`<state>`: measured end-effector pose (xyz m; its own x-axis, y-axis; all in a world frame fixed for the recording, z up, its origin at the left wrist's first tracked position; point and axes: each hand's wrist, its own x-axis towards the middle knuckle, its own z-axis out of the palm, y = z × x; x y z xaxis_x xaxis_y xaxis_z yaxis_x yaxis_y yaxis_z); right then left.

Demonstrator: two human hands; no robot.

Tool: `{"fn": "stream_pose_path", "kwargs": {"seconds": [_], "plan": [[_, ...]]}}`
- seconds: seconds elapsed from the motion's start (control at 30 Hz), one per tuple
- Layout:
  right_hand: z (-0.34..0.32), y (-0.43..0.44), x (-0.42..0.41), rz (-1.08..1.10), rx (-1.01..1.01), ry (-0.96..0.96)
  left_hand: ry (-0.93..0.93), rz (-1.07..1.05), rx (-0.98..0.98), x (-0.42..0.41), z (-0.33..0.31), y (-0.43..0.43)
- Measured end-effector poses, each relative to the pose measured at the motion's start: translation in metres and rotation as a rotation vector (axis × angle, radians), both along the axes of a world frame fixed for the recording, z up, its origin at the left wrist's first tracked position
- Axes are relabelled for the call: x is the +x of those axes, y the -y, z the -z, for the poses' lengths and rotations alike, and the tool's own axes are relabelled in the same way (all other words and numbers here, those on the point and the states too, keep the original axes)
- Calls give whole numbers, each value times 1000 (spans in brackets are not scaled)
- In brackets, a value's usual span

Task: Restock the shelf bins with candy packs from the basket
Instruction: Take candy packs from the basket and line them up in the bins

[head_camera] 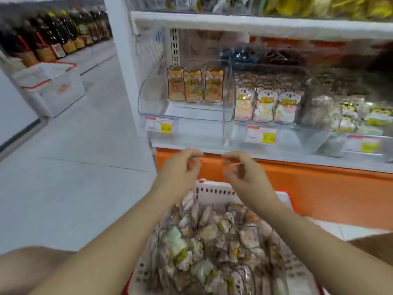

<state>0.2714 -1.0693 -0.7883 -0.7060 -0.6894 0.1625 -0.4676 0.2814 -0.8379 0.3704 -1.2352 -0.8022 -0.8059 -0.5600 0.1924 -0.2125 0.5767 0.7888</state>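
White basket of candy packs lies below the left hand and right hand, both loosely curled, apparently empty; pick-up step, next calls for reaching down.

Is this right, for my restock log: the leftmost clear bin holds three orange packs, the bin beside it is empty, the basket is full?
No: the head view shows the bin beside it crowded with pale candy packs, not empty. The leftmost clear bin does hold three orange packs, and the basket is full.
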Motion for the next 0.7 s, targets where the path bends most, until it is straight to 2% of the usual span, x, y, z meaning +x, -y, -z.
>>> {"fn": "stream_pose_path", "kwargs": {"seconds": [0.1,0.23,0.33,0.4,0.5,0.6,0.7], "plan": [[66,-40,-2,-28,322,139,312,75,19,12,64,-28],[117,-76,-17,-81,634,280,745,284,-249,26,130,-39],[153,-82,-19,-90,822,425,1077,468,-258,41,157,-34],[184,-85,-22,-56,911,445,1143,501,-253,46,163,-32],[237,-103,-38,134,981,367,1149,500,-266,43,161,-34],[273,-113,-57,252,938,359,1128,488,-278,41,162,-39],[287,-108,-59,236,954,259,1116,456,-253,41,171,-39]]}}
